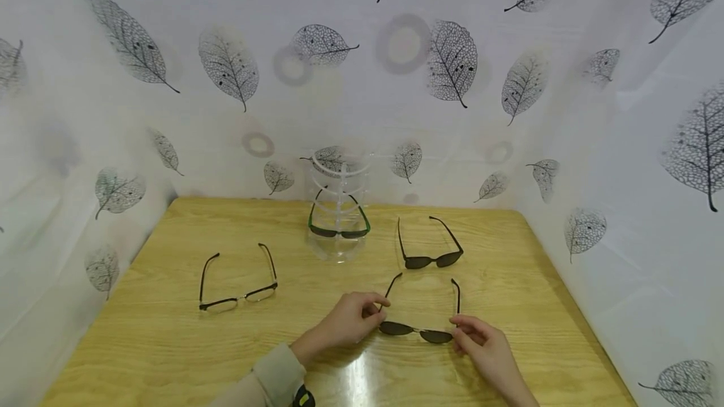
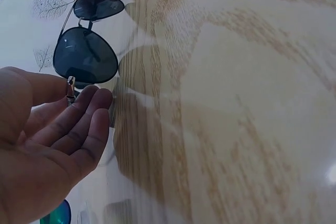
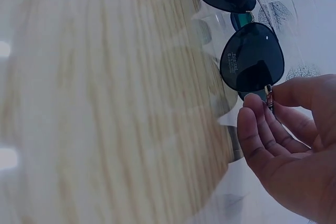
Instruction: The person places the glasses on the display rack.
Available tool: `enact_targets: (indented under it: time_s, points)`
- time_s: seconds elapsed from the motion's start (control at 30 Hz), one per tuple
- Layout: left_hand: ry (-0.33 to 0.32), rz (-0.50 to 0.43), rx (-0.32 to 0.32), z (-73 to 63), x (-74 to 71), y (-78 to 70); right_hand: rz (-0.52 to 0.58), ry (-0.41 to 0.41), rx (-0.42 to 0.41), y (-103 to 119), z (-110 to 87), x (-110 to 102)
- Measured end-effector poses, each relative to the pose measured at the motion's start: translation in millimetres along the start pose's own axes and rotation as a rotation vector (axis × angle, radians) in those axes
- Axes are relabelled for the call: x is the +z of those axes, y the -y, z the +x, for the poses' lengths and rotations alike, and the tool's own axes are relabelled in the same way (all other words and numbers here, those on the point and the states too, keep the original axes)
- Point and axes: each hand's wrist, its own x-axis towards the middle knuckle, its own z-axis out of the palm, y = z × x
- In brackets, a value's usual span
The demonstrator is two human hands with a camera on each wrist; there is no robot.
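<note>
Both hands hold one pair of dark-lensed sunglasses [image 1: 396,329] over the near part of the table [image 1: 141,344], right of centre. The left hand [image 1: 352,319] pinches the frame between thumb and fingers at the hinge on the left end, and the right hand [image 1: 484,345] pinches the matching hinge on the right end. In each wrist view the other fingers of that hand are bent beside the metal hinge. The temples are unfolded and point to the far side, the lenses face the near side, and a thin metal bridge joins them. Small pale lettering, too small to read, shows on the lens beside the right hand. Whether the lower rims touch the wood cannot be told. Just beyond the held pair, a little to the right, black sunglasses [image 1: 418,262] rest on the table with temples unfolded. Farther to the left and well apart lie clear-lensed glasses [image 1: 217,304] with dark upper rims, also unfolded. At the far middle stands a clear display stand [image 1: 342,188] with curved arms; green-framed sunglasses [image 1: 323,231] sit low on it. A light sleeve [image 1: 278,369] covers the left forearm, with a black wrist device [image 1: 304,398] beside its cuff. White sheeting [image 1: 356,105] printed with dark leaf skeletons surrounds the far, left and right sides.
</note>
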Motion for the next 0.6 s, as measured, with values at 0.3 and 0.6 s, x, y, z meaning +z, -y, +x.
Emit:
enact_targets:
  time_s: [0.3, 0.6]
  points:
    - [-0.021, -0.029, 0.023, -1.7, -0.5, -1.7, -0.001, -0.037, -0.013, 6.0, -2.3, -0.4]
    - [-0.059, -0.074, 0.012, -6.3, -7.4, -6.7, 0.04, -0.041, -0.027, 24.3, -7.3, -2.7]
